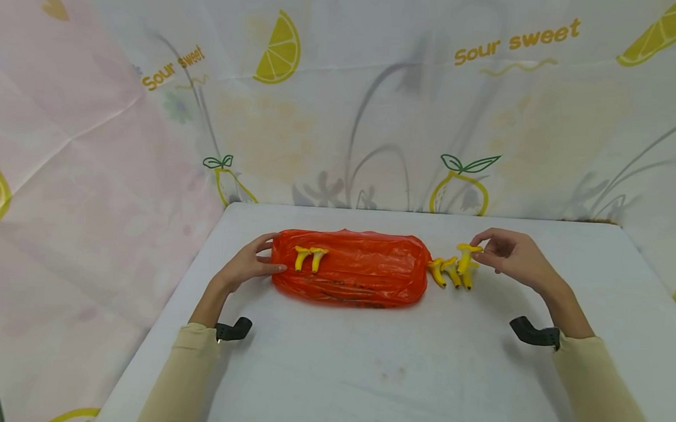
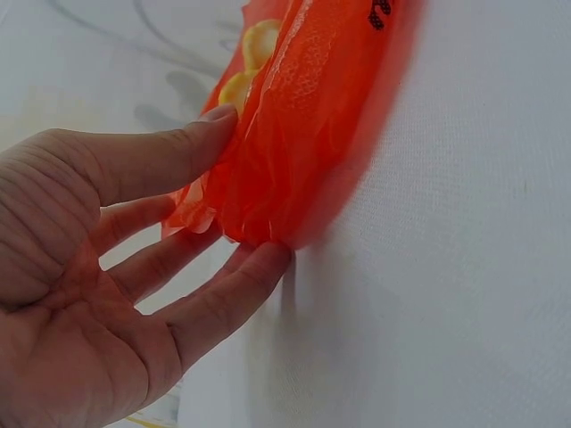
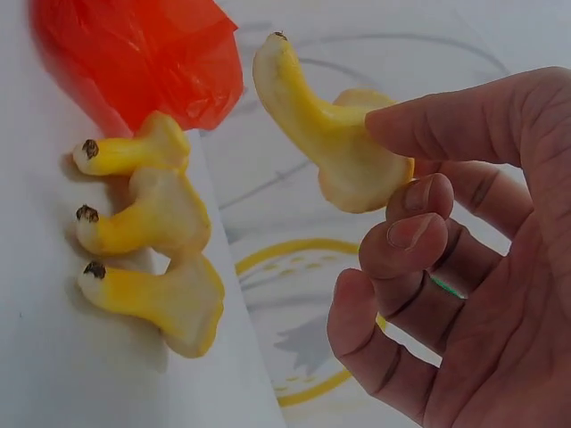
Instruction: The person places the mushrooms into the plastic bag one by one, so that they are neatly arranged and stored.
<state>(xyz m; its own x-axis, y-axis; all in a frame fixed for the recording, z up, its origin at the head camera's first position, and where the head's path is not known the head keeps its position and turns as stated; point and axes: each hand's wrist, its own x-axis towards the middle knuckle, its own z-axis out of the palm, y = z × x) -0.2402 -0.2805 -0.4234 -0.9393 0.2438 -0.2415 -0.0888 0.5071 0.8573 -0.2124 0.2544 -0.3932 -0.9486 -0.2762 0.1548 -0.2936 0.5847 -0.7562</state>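
A mushroom [image 3: 314, 125], yellow with a curved stem and flared, paler cap, is pinched in the right hand [image 1: 517, 260], raised right of the red bag [image 1: 378, 263]. Three mushrooms [image 3: 161, 216] lie in a row beside it; two mushrooms [image 1: 316, 259] rest on top. The left hand [image 1: 246, 267] grips the bag's left end.

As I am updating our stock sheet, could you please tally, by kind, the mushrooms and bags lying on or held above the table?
Yellow chanterelle-like mushrooms: 6 (2 on the bag, 3 on the table, 1 in the right hand)
Red plastic bag: 1
Total: 7
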